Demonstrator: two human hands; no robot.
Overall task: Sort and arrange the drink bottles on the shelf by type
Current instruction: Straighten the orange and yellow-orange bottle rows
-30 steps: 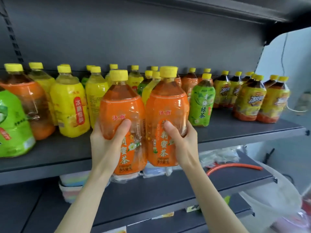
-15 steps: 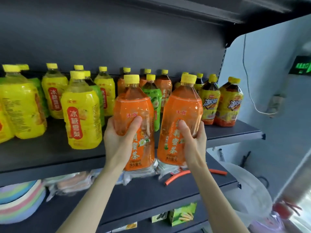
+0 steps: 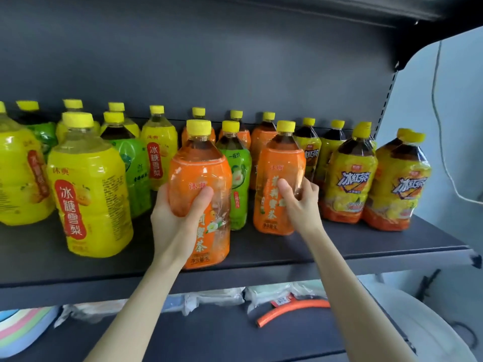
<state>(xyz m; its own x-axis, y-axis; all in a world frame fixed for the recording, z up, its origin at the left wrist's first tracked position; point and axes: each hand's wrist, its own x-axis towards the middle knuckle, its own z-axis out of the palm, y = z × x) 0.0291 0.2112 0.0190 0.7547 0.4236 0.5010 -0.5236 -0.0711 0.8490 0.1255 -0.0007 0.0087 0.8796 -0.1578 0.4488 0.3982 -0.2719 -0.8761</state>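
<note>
My left hand (image 3: 175, 218) grips an orange-labelled tea bottle (image 3: 201, 178) that stands near the front edge of the dark shelf (image 3: 287, 257). My right hand (image 3: 300, 202) grips a second orange-labelled bottle (image 3: 277, 168), set further back on the shelf just left of the iced-tea bottles (image 3: 350, 178). A green-labelled bottle (image 3: 236, 178) stands between and behind the two held ones. More orange bottles (image 3: 264, 137) are in the back row. Yellow pear-drink bottles (image 3: 88, 199) fill the left side.
Several yellow-and-red iced-tea bottles crowd the shelf's right end (image 3: 400, 184). A green bottle (image 3: 128, 165) sits among the yellow ones on the left. On the lower shelf lie plastic-wrapped packets (image 3: 209, 299) and an orange hose piece (image 3: 290, 312). A white round object (image 3: 418, 325) is at lower right.
Both hands carried the two orange bottles up and to the right, onto the shelf. The right bottle now stands beside the iced-tea group; the left one is at the front edge.
</note>
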